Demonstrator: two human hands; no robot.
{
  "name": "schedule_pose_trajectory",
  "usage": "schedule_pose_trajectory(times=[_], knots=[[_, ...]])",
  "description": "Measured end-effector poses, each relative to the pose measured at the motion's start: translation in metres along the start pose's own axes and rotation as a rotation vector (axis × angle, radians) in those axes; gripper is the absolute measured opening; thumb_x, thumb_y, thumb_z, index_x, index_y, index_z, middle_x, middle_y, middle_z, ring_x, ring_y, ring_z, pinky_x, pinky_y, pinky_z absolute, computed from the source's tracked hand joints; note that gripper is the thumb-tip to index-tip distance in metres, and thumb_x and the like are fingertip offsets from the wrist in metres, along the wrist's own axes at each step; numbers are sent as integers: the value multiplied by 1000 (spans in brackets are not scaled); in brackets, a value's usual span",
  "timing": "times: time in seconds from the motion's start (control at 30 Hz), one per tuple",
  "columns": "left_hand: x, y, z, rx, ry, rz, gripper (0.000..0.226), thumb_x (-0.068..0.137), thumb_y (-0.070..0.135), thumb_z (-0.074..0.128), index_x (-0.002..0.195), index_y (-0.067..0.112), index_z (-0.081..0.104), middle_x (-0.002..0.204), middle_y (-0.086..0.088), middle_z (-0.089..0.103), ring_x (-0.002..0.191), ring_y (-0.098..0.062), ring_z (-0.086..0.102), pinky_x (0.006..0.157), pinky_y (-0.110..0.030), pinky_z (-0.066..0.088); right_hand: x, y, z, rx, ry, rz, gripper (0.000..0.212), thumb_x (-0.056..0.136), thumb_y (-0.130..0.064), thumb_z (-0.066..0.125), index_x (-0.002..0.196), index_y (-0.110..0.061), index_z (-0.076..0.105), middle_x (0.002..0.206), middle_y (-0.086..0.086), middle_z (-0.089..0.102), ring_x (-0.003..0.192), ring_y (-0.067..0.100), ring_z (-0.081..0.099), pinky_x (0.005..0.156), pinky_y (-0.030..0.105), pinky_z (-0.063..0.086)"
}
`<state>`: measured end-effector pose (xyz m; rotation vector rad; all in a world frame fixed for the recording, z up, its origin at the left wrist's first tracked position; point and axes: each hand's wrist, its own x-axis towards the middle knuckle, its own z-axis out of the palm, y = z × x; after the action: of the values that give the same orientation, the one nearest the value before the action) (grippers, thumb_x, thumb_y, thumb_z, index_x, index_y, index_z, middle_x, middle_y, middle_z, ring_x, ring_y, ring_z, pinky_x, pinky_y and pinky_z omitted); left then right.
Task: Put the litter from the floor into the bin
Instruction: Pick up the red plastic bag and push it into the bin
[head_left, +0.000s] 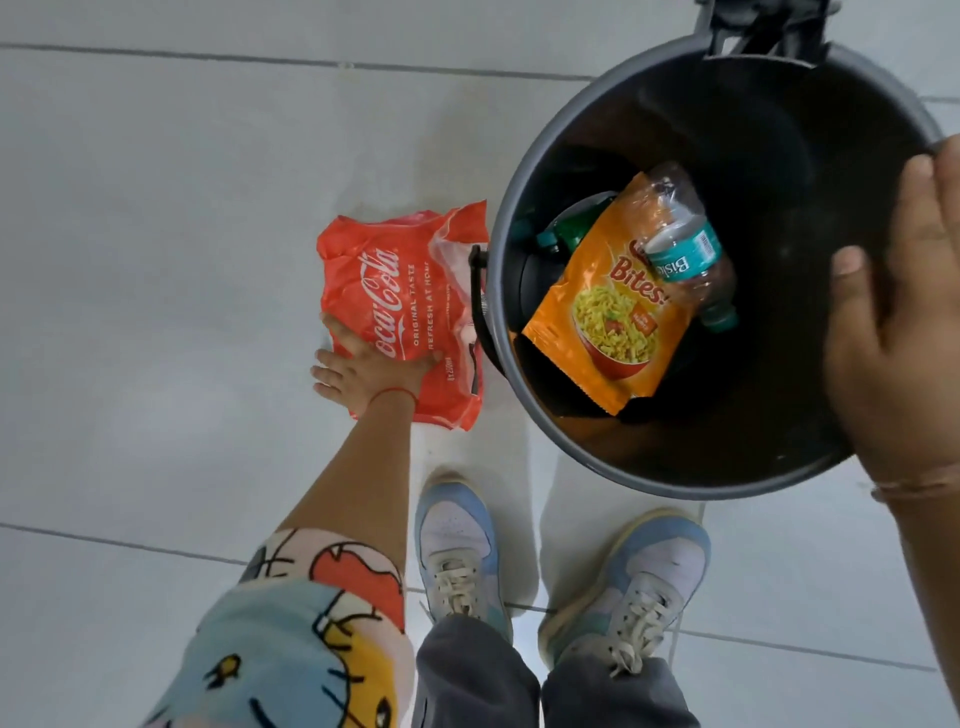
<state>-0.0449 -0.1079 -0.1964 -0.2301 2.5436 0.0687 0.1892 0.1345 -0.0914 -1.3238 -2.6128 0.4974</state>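
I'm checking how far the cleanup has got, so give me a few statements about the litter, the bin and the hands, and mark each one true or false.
1. The red Coca-Cola wrapper is lying on the floor beside the bin. True.
2. The left hand is on the wrapper. True.
3. The bin is empty. False: it holds an orange noodle packet and a clear plastic bottle, with green items underneath.
4. The right hand is carrying the bottle. False: it rests on the bin's rim, fingers spread.
5. The bottle lies on top of the noodle packet. True.
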Motion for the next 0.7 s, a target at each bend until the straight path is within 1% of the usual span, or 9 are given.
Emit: schedule_pose_trajectory(times=[0.1, 0.2, 0.3, 0.37, 0.47, 0.53, 0.57, 0.63, 0.7], knots=[[6, -9, 2, -19, 21, 24, 133, 54, 49, 83, 146, 14, -6, 139, -25, 33, 129, -41, 34, 111, -49, 24, 0, 4, 3, 20, 11, 9, 52, 99, -49, 19, 147, -35, 5, 159, -3, 10, 146, 18, 8, 116, 50, 23], [7, -12, -1, -112, 30, -37, 127, 56, 37, 86, 146, 12, 0, 136, -23, 33, 122, -40, 41, 106, -48, 32, -1, -3, -2, 5, 8, 22, 52, 99, -47, 21, 147, -30, 8, 159, 0, 12, 146, 20, 9, 117, 49, 23], [7, -14, -5, -238, -9, -49, 104, 60, 27, 85, 140, 6, 21, 135, -21, 35, 122, -40, 43, 101, -47, 38, -3, -15, -11, -62, 14, 21, 52, 100, -36, 28, 147, -17, 15, 157, 9, 18, 145, 25, 14, 119, 45, 19], [6, -16, -10, -288, 14, -32, 86, 61, 25, 84, 129, 4, 37, 131, -20, 43, 118, -39, 47, 98, -44, 41, -3, -22, -17, -78, 19, 12, 52, 99, -29, 32, 145, -10, 20, 155, 16, 21, 144, 30, 16, 120, 38, 13], [-6, -17, -27, -448, 62, 15, 64, 63, 16, 82, 118, 6, 51, 123, -16, 59, 111, -34, 56, 90, -33, 43, -1, -31, -23, -33, 42, 9, 49, 98, -19, 38, 142, 0, 28, 151, 23, 27, 142, 37, 20, 117, 36, 13], [-19, -18, -46, -578, 77, 41, 55, 62, 8, 80, 112, 7, 57, 116, -13, 64, 105, -31, 60, 90, -31, 44, -1, -35, -25, -19, 48, 21, 48, 97, -15, 41, 140, 3, 31, 149, 25, 29, 140, 40, 22, 116, 34, 12], [-27, -18, -58, -646, 87, 56, 54, 62, 5, 80, 111, 6, 58, 114, -12, 65, 103, -30, 61, 91, -34, 47, -1, -37, -26, -11, 50, 21, 47, 96, -12, 41, 139, 4, 32, 148, 26, 30, 140, 41, 22, 116, 34, 13], [-48, -19, -86, -778, 99, 93, 54, 61, -2, 79, 111, 3, 58, 113, -13, 65, 98, -24, 61, 92, -39, 50, 0, -39, -30, 9, 49, 32, 46, 95, -7, 41, 138, 6, 34, 147, 27, 31, 139, 42, 23, 116, 39, 16], [-73, -22, -115, -864, 110, 128, 54, 62, -5, 77, 112, 1, 58, 114, -12, 64, 96, -20, 60, 92, -39, 50, 1, -40, -31, 38, 37, 46, 45, 94, -2, 40, 137, 6, 35, 147, 27, 31, 139, 41, 24, 116, 42, 19]])
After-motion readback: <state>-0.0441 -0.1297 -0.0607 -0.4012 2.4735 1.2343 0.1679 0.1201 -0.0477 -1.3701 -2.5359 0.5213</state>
